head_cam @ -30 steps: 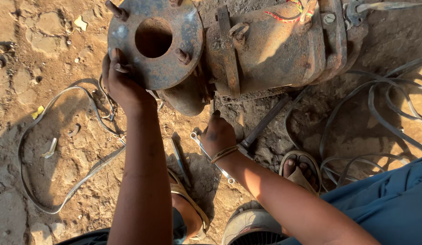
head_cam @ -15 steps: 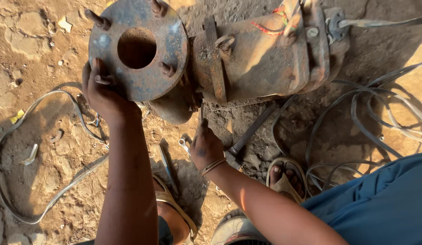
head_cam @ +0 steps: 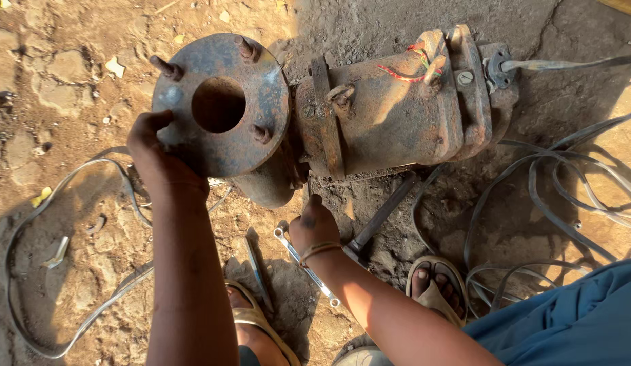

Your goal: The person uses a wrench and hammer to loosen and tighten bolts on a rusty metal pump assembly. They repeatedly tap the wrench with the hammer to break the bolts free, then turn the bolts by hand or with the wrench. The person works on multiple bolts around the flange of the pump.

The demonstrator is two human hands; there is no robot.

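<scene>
**Rusted pump on dirt floor, both hands at flange end**

Rusty pump body (head_cam: 390, 115) lies on its side on the dirt floor (head_cam: 64, 61). Round flange (head_cam: 220, 105) with studs faces the camera. Left hand (head_cam: 159, 159) grips the flange's lower left rim, fingers clamped on the edge. Right hand (head_cam: 315, 227) sits just below the pump, near the flange; fingers curled under, grip unclear, possibly on a tool. Spanner (head_cam: 303, 266) lies beside that wrist. Dark bar (head_cam: 383, 217) leans below the pump. Cables (head_cam: 553, 196) coil to its right, strap (head_cam: 37, 271) loops to its left. Sandalled foot (head_cam: 437, 288) near the bar.
</scene>
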